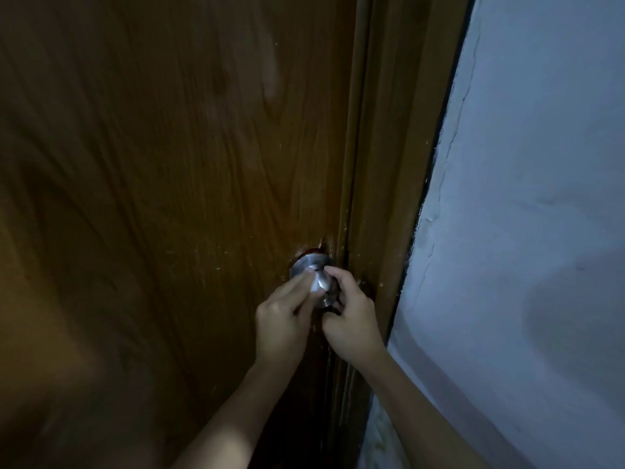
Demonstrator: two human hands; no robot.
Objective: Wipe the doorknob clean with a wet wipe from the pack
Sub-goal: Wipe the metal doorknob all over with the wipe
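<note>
A round silver doorknob (327, 296) with its metal backplate (302, 264) sits at the right edge of a brown wooden door (169, 198). My left hand (280, 319) reaches in from the lower left and holds a small pale wet wipe (315, 285) against the knob's left side. From the right, my right hand (351, 316) has its fingers curled round the knob's right side. The hands hide most of the knob. The wipe pack is not in view.
The brown door frame (389, 164) runs just right of the knob. Beyond it is a pale blue-white wall (524, 231) with cracked paint along the frame. The light is dim.
</note>
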